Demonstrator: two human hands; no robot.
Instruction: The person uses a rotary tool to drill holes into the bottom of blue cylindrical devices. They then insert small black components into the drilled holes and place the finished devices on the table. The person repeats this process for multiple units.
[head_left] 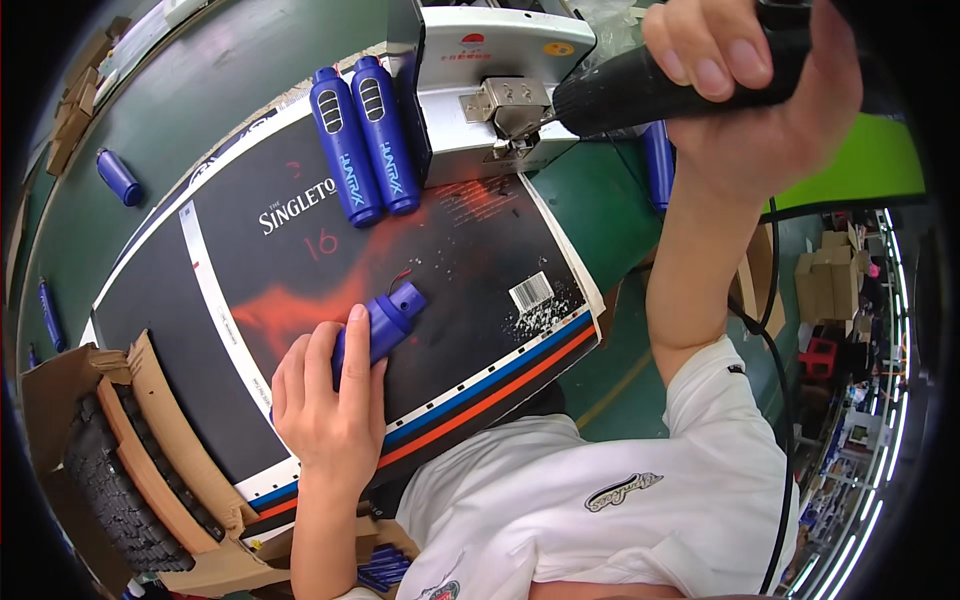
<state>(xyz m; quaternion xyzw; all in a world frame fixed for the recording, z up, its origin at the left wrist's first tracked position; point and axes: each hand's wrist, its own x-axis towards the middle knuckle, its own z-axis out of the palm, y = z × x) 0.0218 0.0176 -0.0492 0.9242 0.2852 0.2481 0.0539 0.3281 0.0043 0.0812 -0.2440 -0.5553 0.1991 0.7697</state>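
Note:
My left hand is closed round a blue cylindrical plastic housing, which lies tilted on the dark printed sheet. A short red wire sticks out by its narrower end. Raised at the upper right, my right hand grips a black electric screwdriver. The bit of that screwdriver points left and reaches the metal outlet of a silver screw feeder. Whether the bit holds a screw is too small to tell. Two similar blue housings with light lettering lie side by side just left of the feeder.
An open cardboard box with rows of small black parts stands at the lower left. Another blue housing lies on the green table. A black cable hangs at my right. Pale specks lie near the sheet's barcode.

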